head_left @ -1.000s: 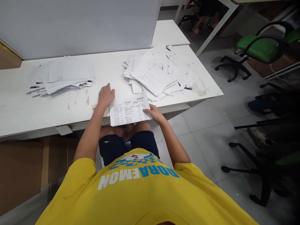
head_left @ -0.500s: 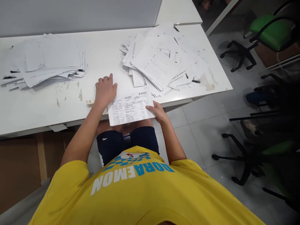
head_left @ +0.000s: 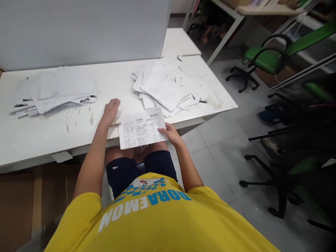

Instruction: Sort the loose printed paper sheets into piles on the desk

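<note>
The right hand (head_left: 169,133) pinches a printed sheet (head_left: 141,131) by its right edge, the sheet overhanging the tabletop (head_left: 39,129) front edge. The left hand (head_left: 110,110) rests loosely curled, empty, just left of it.

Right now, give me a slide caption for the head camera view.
Seated at a white desk, right hand holds a printed sheet, left hand rests on the desk between two paper piles.

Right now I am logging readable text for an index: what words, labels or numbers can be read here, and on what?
"DORAEMON": on the yellow shirt, in white and blue letters, upside down in this view.
Printed sheet held in the right hand: rows of print and a header, too small to read.
Right paper pile and left paper pile: print blurred, unreadable.
</note>
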`<state>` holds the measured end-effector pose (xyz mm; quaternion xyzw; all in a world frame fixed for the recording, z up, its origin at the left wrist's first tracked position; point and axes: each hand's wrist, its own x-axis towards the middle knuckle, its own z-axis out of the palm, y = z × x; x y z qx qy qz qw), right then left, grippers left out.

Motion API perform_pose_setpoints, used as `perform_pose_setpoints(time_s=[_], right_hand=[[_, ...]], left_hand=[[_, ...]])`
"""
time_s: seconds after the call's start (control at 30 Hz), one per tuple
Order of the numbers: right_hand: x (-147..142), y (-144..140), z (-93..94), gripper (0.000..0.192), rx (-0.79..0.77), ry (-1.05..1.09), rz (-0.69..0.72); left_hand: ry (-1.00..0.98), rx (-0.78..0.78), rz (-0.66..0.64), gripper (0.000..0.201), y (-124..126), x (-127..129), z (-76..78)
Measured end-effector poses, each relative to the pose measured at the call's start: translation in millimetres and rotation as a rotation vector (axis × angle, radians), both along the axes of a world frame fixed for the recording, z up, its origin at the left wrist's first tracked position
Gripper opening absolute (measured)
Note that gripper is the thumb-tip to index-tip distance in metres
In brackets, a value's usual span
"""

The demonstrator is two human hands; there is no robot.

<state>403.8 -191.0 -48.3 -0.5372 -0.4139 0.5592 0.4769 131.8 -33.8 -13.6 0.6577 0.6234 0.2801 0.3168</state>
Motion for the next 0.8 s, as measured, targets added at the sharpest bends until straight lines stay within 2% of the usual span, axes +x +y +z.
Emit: perform_pose_setpoints(time_s=[0.1, 0.17, 0.3, 0.37, 0.43, 0.5, 0.6, 0.67, 0.73, 0.8], right_hand=[[6.7, -0.7, 19.8, 0.032, 0.116, -0.194, 0.014], [17.2, 2.5, 31.9, 0.029, 0.152, -0.253, -0.025], [46.1, 29.8, 41.2, 0.036, 0.169, -0.087, -0.299], [58.3, 54.3, 38.1, 0.041, 0.225, 0.002, -0.435], [66.4, 80.9, 32.8, 0.046, 0.241, -0.020, -0.513], [71.6, 103.3, 26.9, 0.052, 0.171, -0.216, -0.603], [77.7, 120.4, 15.8, 0.066, 0.030, -0.646, -0.784], [81.7, 120.9, 4.3, 0.074, -0.025, -0.774, -0.861], [85.0, 116.2, -10.0, 0.071, -0.036, -0.751, -0.922], [87.3, 109.9, -23.7, 0.062, 0.012, -0.687, -1.002]], left_hand=[[-0.037, 0.008, 0.042, 0.042, 0.4, -5.4, -1.2], [-0.123, 0.024, 0.049, 0.041, 0.6, -7.8, -2.9], [-0.206, 0.042, 0.063, 0.039, -0.6, -10.5, -5.3], [-0.205, 0.047, 0.070, 0.036, -2.1, -9.5, -6.2], [-0.214, 0.058, 0.084, 0.033, -5.3, -6.7, -6.4], [-0.231, 0.071, 0.098, 0.032, -11.0, -3.7, -4.7], [-0.297, 0.111, 0.077, 0.039, -21.7, -7.0, 4.0], [-0.391, 0.179, 0.018, 0.045, -24.0, -19.9, 13.1], [-0.400, 0.275, -0.027, 0.045, -16.3, -43.3, 22.8], [-0.192, 0.352, -0.011, 0.043, 2.1, -74.9, 31.0]])
